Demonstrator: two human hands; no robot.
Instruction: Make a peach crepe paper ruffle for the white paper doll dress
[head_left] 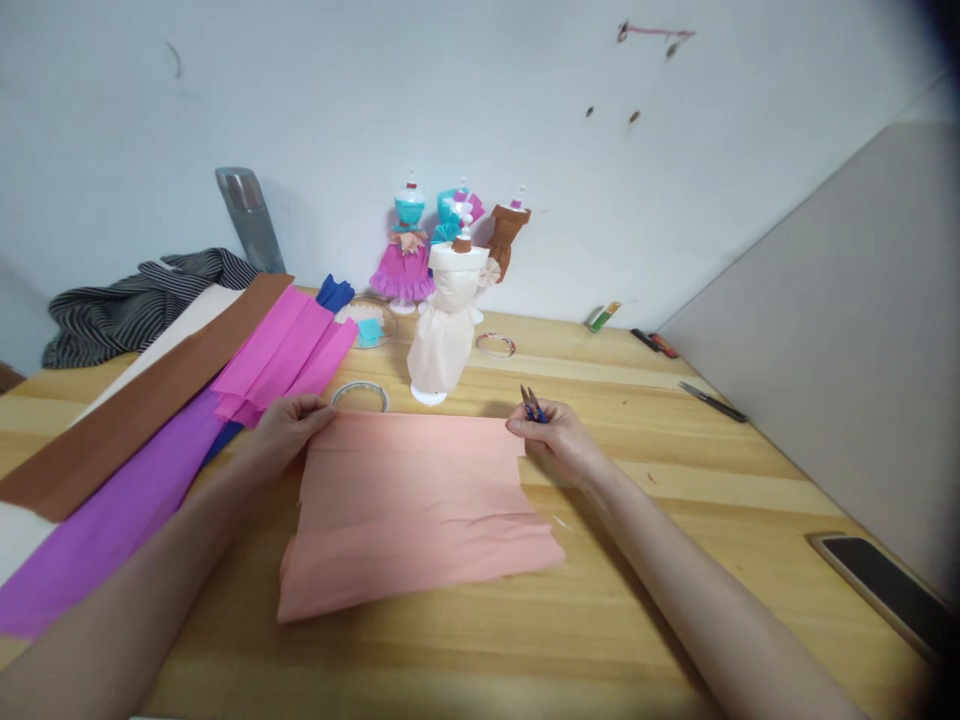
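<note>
A peach sheet of crepe paper (420, 500) is stretched by its far edge between my two hands, its near edge creased and uneven. My left hand (289, 430) pinches the upper left corner. At the upper right corner, my right hand (559, 435) pinches the paper and also carries small thread snips (532, 405), blades pointing up and away. Just beyond the sheet lies a roll of tape (361, 395). Behind it stands a small dress form in cream crepe paper (446, 330).
Brown (157, 390), purple (142, 510) and pink (285, 360) crepe sheets lie left, near a striped cloth (150, 300) and a bottle (251, 220). Dressed forms (405, 250) stand by the wall. A bracelet-like ring (496, 345), tweezers (712, 401) and a phone (885, 590) lie right.
</note>
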